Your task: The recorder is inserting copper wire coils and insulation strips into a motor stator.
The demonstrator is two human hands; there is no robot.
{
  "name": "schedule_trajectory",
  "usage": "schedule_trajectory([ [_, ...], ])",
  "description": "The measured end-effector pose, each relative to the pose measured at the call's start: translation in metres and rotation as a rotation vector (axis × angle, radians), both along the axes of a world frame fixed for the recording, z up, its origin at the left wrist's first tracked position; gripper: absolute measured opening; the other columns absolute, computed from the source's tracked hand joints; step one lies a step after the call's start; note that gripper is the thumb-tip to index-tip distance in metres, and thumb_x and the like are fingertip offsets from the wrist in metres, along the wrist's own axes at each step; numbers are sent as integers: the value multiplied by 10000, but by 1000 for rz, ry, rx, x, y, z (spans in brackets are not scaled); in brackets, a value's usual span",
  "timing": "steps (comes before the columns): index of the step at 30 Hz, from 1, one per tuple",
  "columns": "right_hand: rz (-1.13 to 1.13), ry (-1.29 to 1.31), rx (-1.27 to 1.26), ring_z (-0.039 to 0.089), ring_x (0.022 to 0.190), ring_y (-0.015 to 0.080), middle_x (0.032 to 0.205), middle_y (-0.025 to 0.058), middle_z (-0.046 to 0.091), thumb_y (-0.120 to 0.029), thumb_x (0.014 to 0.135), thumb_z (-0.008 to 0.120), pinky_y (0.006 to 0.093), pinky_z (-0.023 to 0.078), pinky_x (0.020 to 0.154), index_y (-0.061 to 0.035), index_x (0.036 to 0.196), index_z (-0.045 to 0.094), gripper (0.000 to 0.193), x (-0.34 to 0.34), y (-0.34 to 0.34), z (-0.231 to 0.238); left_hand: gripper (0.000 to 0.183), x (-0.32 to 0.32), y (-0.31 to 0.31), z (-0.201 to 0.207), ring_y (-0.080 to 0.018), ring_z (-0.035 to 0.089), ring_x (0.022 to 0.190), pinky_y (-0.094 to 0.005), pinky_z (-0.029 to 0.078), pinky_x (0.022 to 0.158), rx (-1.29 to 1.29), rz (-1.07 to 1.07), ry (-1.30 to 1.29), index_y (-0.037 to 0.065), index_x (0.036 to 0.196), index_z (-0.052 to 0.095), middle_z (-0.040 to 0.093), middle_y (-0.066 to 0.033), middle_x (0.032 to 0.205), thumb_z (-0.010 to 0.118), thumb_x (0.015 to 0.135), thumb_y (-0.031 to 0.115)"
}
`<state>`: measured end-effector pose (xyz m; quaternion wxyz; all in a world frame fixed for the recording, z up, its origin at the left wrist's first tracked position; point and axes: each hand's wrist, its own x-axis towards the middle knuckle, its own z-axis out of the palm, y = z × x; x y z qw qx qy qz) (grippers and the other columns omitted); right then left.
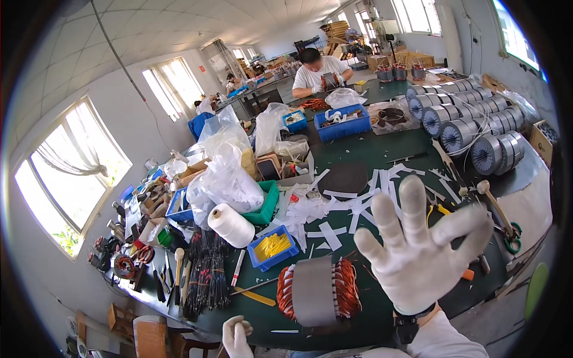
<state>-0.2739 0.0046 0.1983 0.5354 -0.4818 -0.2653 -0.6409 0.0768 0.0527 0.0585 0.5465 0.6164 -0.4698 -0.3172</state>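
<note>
Because the stator (pixel 316 292) lies on its side, a rounded grey body with orange-red windings (pixel 347 292) at either end, at the near middle of the green table (pixel 370 161), its likeliest trouble is rolling if a forearm or wrist bumps it. The right hand (pixel 415 271), gloved in white, is raised to the right of it and grips nothing: 3 fingers are spread apart, while thumb and forefinger curl round and seem to meet. Lowered carelessly, that hand could snag its fabric or the black watch (pixel 407 328) on the windings and bend them. The left hand (pixel 237 338), also gloved, sits at the near edge with its fingers curled in; whether anything is inside them I cannot tell. Just left of the stator, a thin rod (pixel 256 287) and a yellow strip (pixel 258 297) lie close enough to be swept away by a sideways push, and the same push could tip the blue tray (pixel 280 261) of yellow pieces (pixel 273 246). Farther off, loose white strips (pixel 331 237) overlap in a scatter, so a brushing arm or draught could carry some toward the windings.
</note>
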Motion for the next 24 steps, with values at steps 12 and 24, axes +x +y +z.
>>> schedule_trajectory([
  [12,226,-94,170,32,1555,299,1634,10,288,-499,952,533,512,-35,1250,-279,528,659,494,0,-41,-14,245,-11,-3,14,-118,608,871,-263,502,802,-44,-12,-64,32,1183,616,636,-32,980,485,1060,199],
  [24,455,-34,60,602,853,171,1665,212,25,158,713,547,279,456,607,-364,1587,-136,1225,11,-50,-2,207,56,5,-21,-87,547,797,-237,459,743,-100,272,-112,15,1141,594,595,-26,919,444,1027,103],
])
